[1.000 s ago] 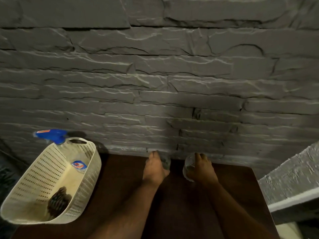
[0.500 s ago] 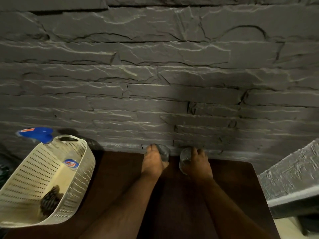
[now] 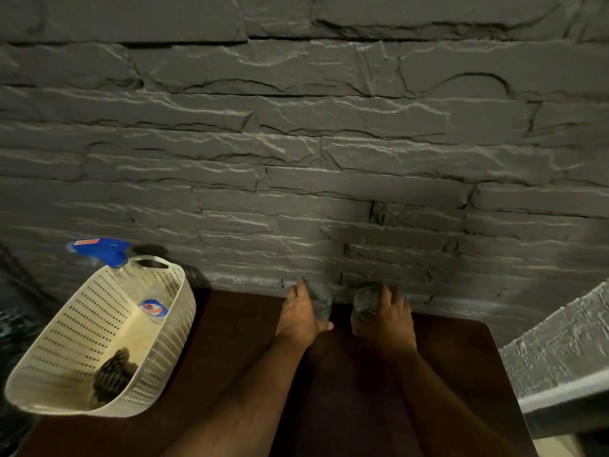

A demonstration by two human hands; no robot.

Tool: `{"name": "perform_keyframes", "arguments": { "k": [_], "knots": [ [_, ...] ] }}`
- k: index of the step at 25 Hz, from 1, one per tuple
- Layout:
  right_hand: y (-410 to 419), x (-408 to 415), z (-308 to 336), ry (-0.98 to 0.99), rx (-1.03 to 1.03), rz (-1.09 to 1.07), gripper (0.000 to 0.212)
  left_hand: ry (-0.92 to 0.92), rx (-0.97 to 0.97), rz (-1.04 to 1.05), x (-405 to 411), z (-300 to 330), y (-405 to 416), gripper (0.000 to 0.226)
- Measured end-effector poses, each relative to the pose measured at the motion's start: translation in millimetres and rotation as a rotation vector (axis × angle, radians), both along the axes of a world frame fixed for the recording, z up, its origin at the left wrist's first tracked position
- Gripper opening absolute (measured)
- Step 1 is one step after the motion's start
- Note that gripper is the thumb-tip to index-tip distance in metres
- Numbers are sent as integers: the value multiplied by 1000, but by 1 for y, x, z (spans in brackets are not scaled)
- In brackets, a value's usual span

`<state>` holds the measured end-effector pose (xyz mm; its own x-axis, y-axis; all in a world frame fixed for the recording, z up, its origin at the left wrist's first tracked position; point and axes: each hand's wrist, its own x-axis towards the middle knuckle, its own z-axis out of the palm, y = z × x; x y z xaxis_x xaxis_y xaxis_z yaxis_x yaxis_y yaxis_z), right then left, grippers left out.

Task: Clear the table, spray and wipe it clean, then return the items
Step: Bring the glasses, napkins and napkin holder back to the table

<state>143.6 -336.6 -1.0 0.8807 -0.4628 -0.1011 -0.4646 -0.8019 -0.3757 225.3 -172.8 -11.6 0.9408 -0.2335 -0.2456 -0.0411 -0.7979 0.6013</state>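
While your left hand [image 3: 301, 316] wraps one clear glass [image 3: 320, 300] and your right hand [image 3: 385, 316] curls round the other glass [image 3: 364, 303], both sit at the far edge of the dark table [image 3: 230, 344], close against the stone wall [image 3: 296, 159] — little room there. Lift them tilted and rims may knock the wall or each other. Smooth glass slips easily — and the basket [image 3: 171, 328] holding the spray bottle [image 3: 131, 275] overhangs the left edge, so a swinging elbow could tip it.
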Motion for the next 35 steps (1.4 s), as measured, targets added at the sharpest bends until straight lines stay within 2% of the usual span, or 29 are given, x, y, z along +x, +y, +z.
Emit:
{"name": "perform_keyframes", "arguments": {
  "k": [2, 4, 8, 11, 15, 19, 27, 32, 35],
  "knots": [
    [7, -7, 1, -51, -146, 56, 100, -25, -2, -10, -7, 7, 11, 126],
    [22, -10, 7, -157, -187, 111, 90, -65, -9, -10, -16, 17, 26, 121],
    [70, -3, 31, -314, -149, 222, 59, -217, 50, -15, -36, 36, 67, 98],
    [123, 2, 54, -377, -101, 352, 46, -294, 68, 31, -50, 51, 116, 84],
    [208, 4, 82, -404, -74, 499, 41, -398, 124, 138, -75, 69, 195, 76],
    [315, -13, 104, -425, -14, 668, 41, -425, 117, 225, -117, 96, 303, 69],
    [568, -133, 105, -397, 57, 1029, 40, -383, 235, 536, -284, 104, 551, 67],
    [718, -241, 71, -273, 141, 1230, 41, -286, 271, 706, -427, 76, 691, 64],
    [774, -296, 41, -176, 127, 1342, 42, -216, 292, 809, -504, 54, 743, 57]
  ]
}}
